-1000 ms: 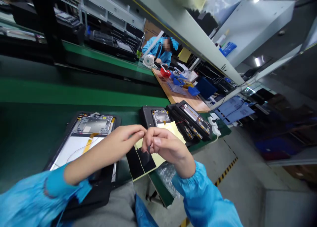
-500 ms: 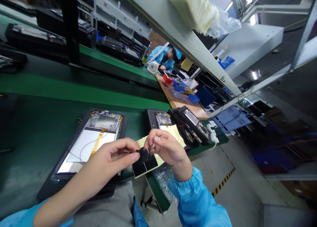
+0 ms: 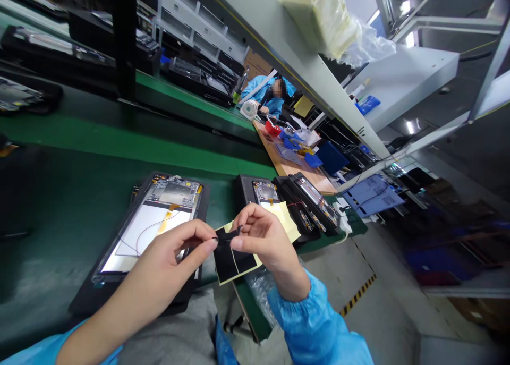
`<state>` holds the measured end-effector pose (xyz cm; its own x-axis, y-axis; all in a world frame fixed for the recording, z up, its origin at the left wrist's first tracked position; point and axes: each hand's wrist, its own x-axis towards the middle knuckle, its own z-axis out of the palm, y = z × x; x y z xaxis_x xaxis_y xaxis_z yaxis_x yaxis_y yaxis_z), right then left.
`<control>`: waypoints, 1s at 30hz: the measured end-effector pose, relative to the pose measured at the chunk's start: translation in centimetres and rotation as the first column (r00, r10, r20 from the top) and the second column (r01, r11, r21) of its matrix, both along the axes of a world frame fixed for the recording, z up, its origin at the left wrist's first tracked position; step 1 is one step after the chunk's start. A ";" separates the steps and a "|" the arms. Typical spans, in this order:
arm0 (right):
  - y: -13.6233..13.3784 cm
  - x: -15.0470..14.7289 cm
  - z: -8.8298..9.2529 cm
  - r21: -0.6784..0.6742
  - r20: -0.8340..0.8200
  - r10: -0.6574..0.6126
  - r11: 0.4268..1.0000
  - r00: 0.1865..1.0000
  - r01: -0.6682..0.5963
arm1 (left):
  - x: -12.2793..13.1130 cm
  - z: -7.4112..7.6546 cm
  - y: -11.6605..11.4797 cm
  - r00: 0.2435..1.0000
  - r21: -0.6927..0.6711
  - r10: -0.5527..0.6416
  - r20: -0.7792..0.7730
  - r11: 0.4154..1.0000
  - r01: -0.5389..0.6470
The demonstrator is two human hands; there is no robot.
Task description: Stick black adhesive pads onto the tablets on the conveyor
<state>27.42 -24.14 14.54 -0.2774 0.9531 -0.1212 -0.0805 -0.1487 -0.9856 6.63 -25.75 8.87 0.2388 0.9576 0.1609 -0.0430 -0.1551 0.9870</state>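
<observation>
The left hand [image 3: 169, 261] and right hand [image 3: 265, 243] meet in the middle of the view, each pinched narrow on a thin black strip [image 3: 228, 234]. The left thumb and forefinger close on the strip's left end, and the right fingertips [image 3: 240, 229] close on its other end. Just below the strip, and touching it, are two black pads [image 3: 231, 264] with a thin slit between them. They lie on a pale yellow backing sheet [image 3: 274, 216], which runs on behind the right hand. The sheet's lower edge shows past the pads, and its far corner reaches toward a stack of tablets.

Under the left hand, an open tablet [image 3: 159, 232] lies in a black tray on the green desk [image 3: 59, 205], its circuit board exposed and a yellow ribbon cable crossing a white panel. Beyond the right hand sits a second open tablet [image 3: 263, 192], just beside the stack of tablets [image 3: 308, 208]. Bubble wrap [image 3: 261, 293] shows below the desk edge, by the right hand's blue sleeve [image 3: 314, 322].

Far along the line, a co-worker [image 3: 269, 91] in a blue smock sits at a wooden desk [image 3: 287, 166] scattered with blue trays and papers. A plastic-wrapped yellow block [image 3: 319, 19] rests on a shelf overhead.
</observation>
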 end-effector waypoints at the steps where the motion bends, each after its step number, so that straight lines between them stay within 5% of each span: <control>1: -0.2 -0.4 -0.1 0.025 0.011 -0.029 0.999 1.000 0.029 | 0.0 0.1 -0.1 1.000 0.007 0.015 0.001 1.000 -0.015; 11: -1.6 -1.1 0.1 0.334 0.047 -0.276 0.910 0.960 0.246 | -1.7 -0.5 -0.3 0.972 -0.062 0.237 0.004 0.970 -0.236; 16: -1.5 -1.1 -0.2 0.211 -0.025 -0.146 0.966 0.989 0.148 | -2.2 -0.1 -0.1 0.980 -0.096 0.191 0.055 0.978 -0.185; 23: -1.2 -3.8 -1.5 0.310 -0.146 -0.190 0.923 0.971 0.227 | -2.7 -0.4 -0.3 0.985 -0.106 0.029 0.167 0.994 -0.012; 27: -0.9 -4.3 -1.9 0.164 -0.267 -0.144 0.968 0.953 0.193 | -3.0 -0.6 -0.3 0.955 -0.221 0.060 0.291 0.975 0.006; 30: -0.6 -4.4 -2.2 0.046 -0.319 -0.080 0.994 0.944 0.099 | -2.3 -0.2 -0.1 0.883 -0.285 0.192 0.428 0.956 -0.069</control>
<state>23.06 -24.75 12.29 -0.2053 0.9785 0.0174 -0.3995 -0.0675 -0.9142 4.29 -25.89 8.66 0.0698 0.9970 -0.0328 -0.4854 0.0627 0.8721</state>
